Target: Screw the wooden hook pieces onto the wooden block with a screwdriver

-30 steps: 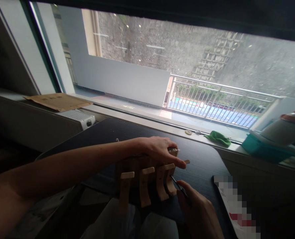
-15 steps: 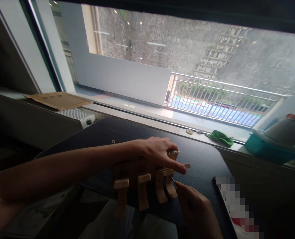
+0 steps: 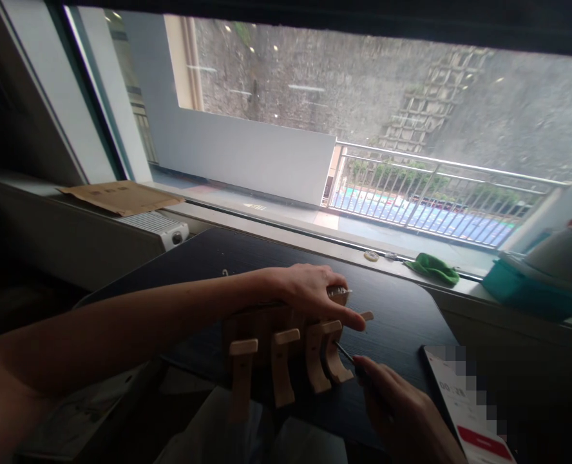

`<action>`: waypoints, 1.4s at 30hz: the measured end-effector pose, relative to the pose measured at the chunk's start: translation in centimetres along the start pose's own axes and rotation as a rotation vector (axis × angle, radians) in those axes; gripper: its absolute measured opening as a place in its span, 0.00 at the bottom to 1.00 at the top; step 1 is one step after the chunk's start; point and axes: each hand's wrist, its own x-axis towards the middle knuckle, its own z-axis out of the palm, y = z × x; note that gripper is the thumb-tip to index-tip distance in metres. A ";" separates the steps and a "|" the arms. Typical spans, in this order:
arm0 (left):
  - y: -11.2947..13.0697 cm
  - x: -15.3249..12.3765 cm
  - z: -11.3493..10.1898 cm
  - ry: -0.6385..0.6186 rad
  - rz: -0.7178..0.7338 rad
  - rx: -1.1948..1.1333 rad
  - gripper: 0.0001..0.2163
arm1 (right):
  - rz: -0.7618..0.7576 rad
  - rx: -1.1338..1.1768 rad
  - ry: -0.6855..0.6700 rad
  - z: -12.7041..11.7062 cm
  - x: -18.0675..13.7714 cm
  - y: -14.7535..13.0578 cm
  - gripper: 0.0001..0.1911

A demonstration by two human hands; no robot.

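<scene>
My left hand (image 3: pixel 312 291) presses down on a wooden hook rack (image 3: pixel 257 325), its thumb stretched along the right end and its fingers curled over the far side. Several curved wooden hooks (image 3: pixel 281 370) stick out from the rack toward me, past the table's near edge. My right hand (image 3: pixel 399 396) is wrapped round a dark screwdriver (image 3: pixel 344 352). Its thin shaft points up and left at the rightmost hook (image 3: pixel 334 354); whether the tip sits in a screw I cannot make out. By my left fingertips lies a small clear, shiny packet (image 3: pixel 338 292).
The rack lies on a dark table (image 3: pixel 387 309). A phone (image 3: pixel 460 399) showing a timer lies at the right edge. A small white hook (image 3: pixel 225 273) is behind my forearm. On the sill are a brown envelope (image 3: pixel 126 196), a green cloth (image 3: pixel 432 268), a tape roll (image 3: pixel 371 256) and a teal box (image 3: pixel 522 287).
My right hand has moved slightly right and away from the rack, so more of the screwdriver's shaft shows. My left hand keeps its hold. The whole view has shifted a little.
</scene>
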 end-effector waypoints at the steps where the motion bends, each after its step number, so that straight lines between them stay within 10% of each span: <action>1: 0.0 0.0 0.0 0.000 -0.004 -0.001 0.36 | -0.104 -0.128 0.038 0.0 -0.1 0.0 0.20; 7: 0.1 0.1 0.1 0.005 -0.020 -0.004 0.36 | -0.340 -0.428 0.183 1.0 -0.2 0.1 0.22; 16: 0.4 0.0 0.0 0.009 -0.046 -0.003 0.36 | 0.378 0.335 0.138 2.6 -0.2 -1.3 0.12; 26: 0.3 -0.1 -0.1 -0.011 -0.044 0.000 0.36 | -0.243 -0.417 0.206 1.9 0.1 -0.9 0.18; 37: 0.1 0.0 0.0 -0.001 -0.019 0.004 0.38 | 0.589 0.617 0.187 2.6 0.4 -1.5 0.22; 42: 0.1 0.2 0.1 0.000 -0.036 0.005 0.36 | 0.180 0.056 0.076 1.7 0.2 -0.7 0.16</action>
